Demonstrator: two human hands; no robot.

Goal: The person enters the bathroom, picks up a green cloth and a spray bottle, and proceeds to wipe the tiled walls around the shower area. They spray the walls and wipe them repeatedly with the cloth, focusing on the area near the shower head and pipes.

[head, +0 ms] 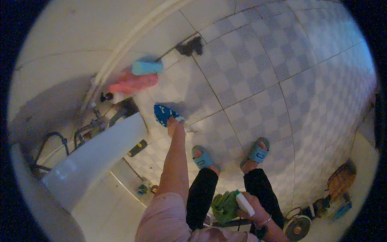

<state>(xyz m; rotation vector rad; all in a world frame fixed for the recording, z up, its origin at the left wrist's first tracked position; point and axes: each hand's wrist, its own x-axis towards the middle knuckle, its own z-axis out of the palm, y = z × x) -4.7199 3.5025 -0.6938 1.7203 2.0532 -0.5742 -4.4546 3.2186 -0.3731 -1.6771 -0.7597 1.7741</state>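
Observation:
In the head view my left hand (174, 127) reaches down to a dark blue patterned thing (164, 115), maybe a slipper or a brush, with a small white part beside my fingers; its kind is not clear. My fingers close on its near edge. My right hand (254, 208), near my lap, holds a white block-like object (245, 204), perhaps a box or a bottle. A crumpled green bag or cloth (224, 207) lies against that hand; whether my fingers grip it too is hidden. Blue slippers (259, 152) are on my feet.
A pale panel or basin side (99, 160) runs along the left, near black hoses. A blue container (147, 67) and a pink cloth or bag (134, 83) lie at the wall. Dark matter (190, 47) sits farther along it. A round black object (297, 227) is lower right on the tiled floor.

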